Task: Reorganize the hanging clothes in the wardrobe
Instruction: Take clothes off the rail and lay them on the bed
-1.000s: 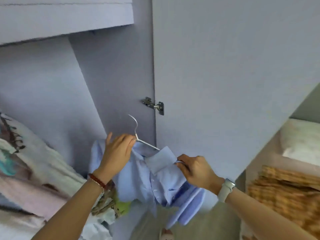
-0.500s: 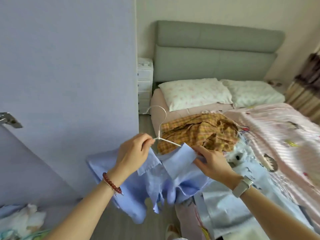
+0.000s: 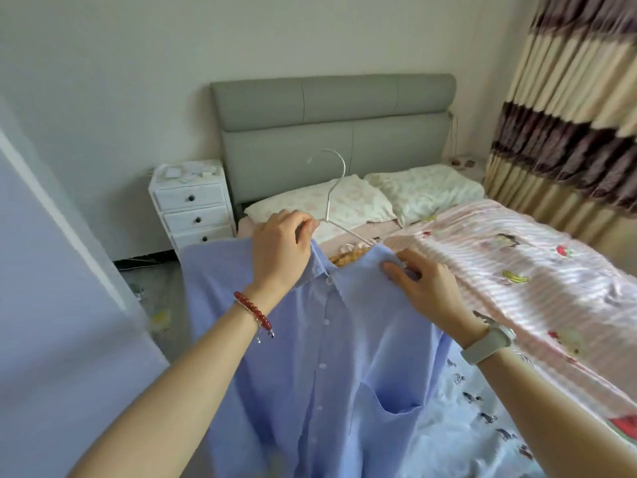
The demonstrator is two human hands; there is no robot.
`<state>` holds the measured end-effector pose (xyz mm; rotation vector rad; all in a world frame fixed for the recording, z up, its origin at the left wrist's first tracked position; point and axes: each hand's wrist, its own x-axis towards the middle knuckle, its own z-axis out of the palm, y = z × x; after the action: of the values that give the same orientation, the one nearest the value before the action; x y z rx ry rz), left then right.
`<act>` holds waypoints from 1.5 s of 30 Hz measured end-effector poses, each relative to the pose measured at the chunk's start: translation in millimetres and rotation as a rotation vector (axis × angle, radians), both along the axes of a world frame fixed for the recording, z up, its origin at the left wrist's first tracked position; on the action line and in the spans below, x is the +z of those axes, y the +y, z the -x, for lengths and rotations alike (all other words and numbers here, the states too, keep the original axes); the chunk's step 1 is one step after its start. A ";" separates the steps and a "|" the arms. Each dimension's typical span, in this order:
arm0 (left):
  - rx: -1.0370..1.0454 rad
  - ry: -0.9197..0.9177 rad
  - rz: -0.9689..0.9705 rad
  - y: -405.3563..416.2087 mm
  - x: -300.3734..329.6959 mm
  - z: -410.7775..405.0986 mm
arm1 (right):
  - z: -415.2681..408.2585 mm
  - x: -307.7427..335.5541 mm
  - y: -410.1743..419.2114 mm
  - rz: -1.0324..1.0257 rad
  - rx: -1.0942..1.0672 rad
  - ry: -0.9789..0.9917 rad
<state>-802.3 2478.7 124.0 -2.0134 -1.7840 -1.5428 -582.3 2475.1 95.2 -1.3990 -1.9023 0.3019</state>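
While both hands pinch blue shirt (image 3: 310,357), bed (image 3: 517,270), grey headboard (image 3: 331,132), white nightstand (image 3: 193,208), striped curtain (image 3: 568,115).

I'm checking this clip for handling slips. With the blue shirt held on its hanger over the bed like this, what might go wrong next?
1. The left hand pinches the white hanger only at its neck, so the hanger may twist and the blue shirt may slide off.
2. The right hand grips just the collar side; letting go early might drop that shoulder off the hanger arm.
3. The shirt's lower part hangs loose and may crease against the bed.
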 end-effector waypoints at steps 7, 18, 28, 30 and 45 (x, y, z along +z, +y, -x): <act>0.187 0.173 0.154 113.0 7.0 -38.7 | -6.3 -4.4 103.8 0.065 -0.058 0.248; -0.118 0.265 0.532 226.1 -104.6 -136.8 | -105.1 -82.3 240.2 0.271 -0.322 0.453; -0.224 0.423 1.071 248.1 -321.3 -189.8 | -196.6 -296.6 299.1 0.548 -0.582 0.118; -0.212 0.485 1.154 244.0 -359.4 -188.0 | -209.4 -331.9 302.4 0.577 -0.612 0.044; -0.105 0.554 1.061 236.1 -357.8 -150.7 | -161.2 -315.0 286.7 0.635 -0.326 -0.317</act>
<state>-651.6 2714.8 -233.8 -2.5105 -2.4452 0.1602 -421.0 2761.8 -219.8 -2.2620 -1.8566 0.5843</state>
